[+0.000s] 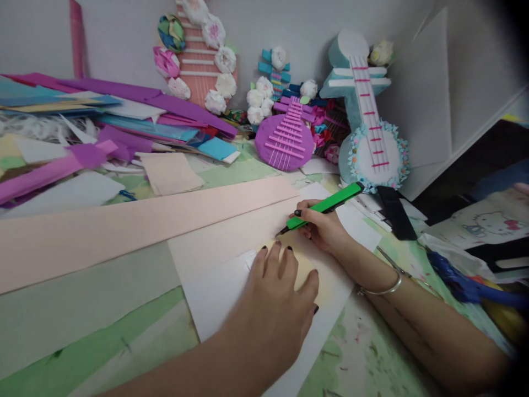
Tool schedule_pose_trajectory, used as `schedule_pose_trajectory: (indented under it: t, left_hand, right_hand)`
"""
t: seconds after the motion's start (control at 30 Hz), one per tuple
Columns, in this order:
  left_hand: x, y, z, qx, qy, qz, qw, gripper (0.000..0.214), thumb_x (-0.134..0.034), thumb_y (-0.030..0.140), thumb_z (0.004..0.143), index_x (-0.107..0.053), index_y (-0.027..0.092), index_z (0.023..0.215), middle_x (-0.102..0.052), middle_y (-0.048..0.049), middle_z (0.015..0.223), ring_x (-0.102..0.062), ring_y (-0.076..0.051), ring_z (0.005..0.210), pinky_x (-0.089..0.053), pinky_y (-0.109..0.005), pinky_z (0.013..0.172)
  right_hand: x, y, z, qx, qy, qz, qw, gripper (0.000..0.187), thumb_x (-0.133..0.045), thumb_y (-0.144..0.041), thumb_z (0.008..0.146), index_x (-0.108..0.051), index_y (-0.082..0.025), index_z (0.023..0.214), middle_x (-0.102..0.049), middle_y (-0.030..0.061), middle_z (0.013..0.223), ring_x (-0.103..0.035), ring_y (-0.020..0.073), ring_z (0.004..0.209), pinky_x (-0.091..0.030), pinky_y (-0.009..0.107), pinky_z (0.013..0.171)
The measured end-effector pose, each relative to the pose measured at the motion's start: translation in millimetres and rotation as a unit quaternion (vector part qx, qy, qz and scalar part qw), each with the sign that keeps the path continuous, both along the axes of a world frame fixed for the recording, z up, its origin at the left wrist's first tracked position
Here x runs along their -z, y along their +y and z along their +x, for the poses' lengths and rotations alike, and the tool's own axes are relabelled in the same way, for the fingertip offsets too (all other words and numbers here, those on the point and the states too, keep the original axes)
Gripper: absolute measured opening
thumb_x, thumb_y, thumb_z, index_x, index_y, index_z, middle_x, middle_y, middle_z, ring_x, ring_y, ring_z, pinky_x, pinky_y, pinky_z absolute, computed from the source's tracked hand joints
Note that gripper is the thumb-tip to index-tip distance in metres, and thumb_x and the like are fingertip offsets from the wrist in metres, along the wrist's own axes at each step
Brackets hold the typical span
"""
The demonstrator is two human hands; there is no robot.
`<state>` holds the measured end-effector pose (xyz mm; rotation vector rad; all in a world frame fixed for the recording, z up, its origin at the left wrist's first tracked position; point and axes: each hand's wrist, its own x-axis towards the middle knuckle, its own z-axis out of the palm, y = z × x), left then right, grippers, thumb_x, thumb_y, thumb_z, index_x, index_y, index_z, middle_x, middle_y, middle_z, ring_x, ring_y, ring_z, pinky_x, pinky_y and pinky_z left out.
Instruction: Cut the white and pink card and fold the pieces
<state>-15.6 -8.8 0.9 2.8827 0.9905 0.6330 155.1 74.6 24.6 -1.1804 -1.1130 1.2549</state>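
Note:
My right hand [320,223] grips a green utility knife [326,205] with black trim. Its narrow tip points down at the white sheet [231,231], just beyond my left fingertips. My left hand [276,292] lies palm down with fingers spread, pressing on a pale yellow piece [305,268] that it mostly covers. A smaller white piece [219,295] shows beside that hand, partly under it. Along the far edge of the sheet runs a long pale pink paper strip [136,223]. Whether the knife tip touches the sheet I cannot tell.
Folded coloured paper [157,102] is heaped at the back left. Paper instruments stand behind: a purple lute [285,140], a light blue one [374,127] and a pink one [196,60] with flowers. Scissors [399,264] lie partly under my right forearm; a blue-handled tool [458,281] sits right.

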Motion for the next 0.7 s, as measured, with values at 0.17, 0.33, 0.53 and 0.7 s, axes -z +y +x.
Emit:
schedule_pose_trajectory:
  t: [0.17, 0.33, 0.53, 0.7]
  left_hand:
    - [-1.1, 0.7, -0.4, -0.002, 0.001, 0.001, 1.0, 0.039, -0.045, 0.041, 0.094, -0.052, 0.022, 0.127, -0.053, -0.0192, 0.13, -0.042, -0.04, 0.129, -0.036, -0.059, 0.1]
    - [0.1, 1.5, -0.5, -0.001, 0.004, 0.006, 1.0, 0.04, -0.044, 0.041, 0.095, -0.052, 0.021, 0.128, -0.053, -0.0194, 0.13, -0.043, -0.041, 0.128, -0.037, -0.059, 0.1]
    - [-2.5, 1.2, -0.3, 0.0, 0.009, 0.006, 1.0, 0.039, -0.044, 0.041, 0.094, -0.052, 0.022, 0.127, -0.053, -0.0199, 0.129, -0.043, -0.041, 0.128, -0.038, -0.059, 0.099]
    - [-1.8, 1.2, -0.2, -0.003, 0.008, 0.006, 1.0, 0.039, -0.042, 0.041, 0.095, -0.052, 0.022, 0.128, -0.053, -0.0202, 0.13, -0.043, -0.042, 0.129, -0.038, -0.059, 0.099]
  right_hand:
    - [2.3, 0.1, 1.1, -0.003, 0.002, 0.007, 1.0, 0.022, -0.07, -0.025, 0.061, -0.052, -0.017, 0.052, -0.051, -0.0036, 0.044, -0.038, 0.0054, 0.034, -0.025, 0.018, 0.033]
    - [1.0, 0.4, -0.1, 0.006, 0.012, 0.007, 1.0, 0.02, -0.069, -0.023, 0.058, -0.052, -0.017, 0.05, -0.056, -0.0013, 0.048, -0.037, 0.0045, 0.033, -0.023, 0.019, 0.032]
    - [2.0, 2.4, 2.6, 0.007, 0.016, 0.005, 1.0, 0.018, -0.068, -0.021, 0.057, -0.052, -0.016, 0.05, -0.055, -0.0016, 0.047, -0.037, 0.0045, 0.033, -0.023, 0.019, 0.031]
    - [2.9, 3.1, 4.2, 0.007, 0.013, 0.009, 1.0, 0.018, -0.068, -0.021, 0.057, -0.053, -0.016, 0.05, -0.05, -0.0035, 0.043, -0.037, 0.0045, 0.032, -0.022, 0.018, 0.032]
